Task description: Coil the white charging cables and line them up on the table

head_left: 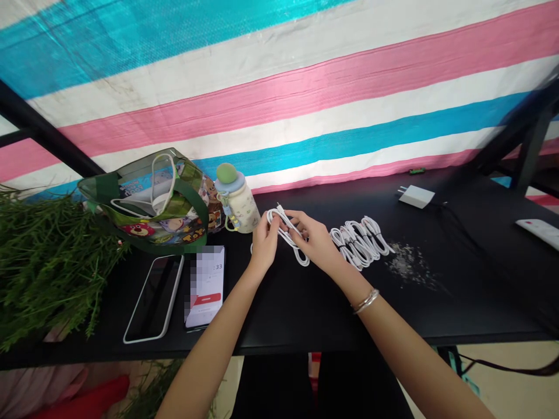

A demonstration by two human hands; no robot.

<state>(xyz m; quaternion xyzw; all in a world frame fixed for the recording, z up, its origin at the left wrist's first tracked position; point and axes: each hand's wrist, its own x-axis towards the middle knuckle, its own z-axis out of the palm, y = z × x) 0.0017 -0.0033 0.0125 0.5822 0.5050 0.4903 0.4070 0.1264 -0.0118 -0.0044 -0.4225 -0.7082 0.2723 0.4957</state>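
Note:
Between my two hands is a white cable (301,256), looped into a loose bundle just above the black table (288,317). My left hand (264,241) pinches the loops on their left side. On the other side, my right hand (313,235) grips the same bundle, its fingers curled around the strands. A connector end sticks up above the fingers. To the right of my right hand, a row of several coiled white cables (362,241) with dark ties lies on the table.
A bottle (242,206), a cartoon-print bag (174,224) and green plants (56,256) stand at the left. Two phones, one dark (155,297) and one lit (205,314), lie in front. At the right are a white charger (417,196), pale scraps (410,265) and a white device (539,231).

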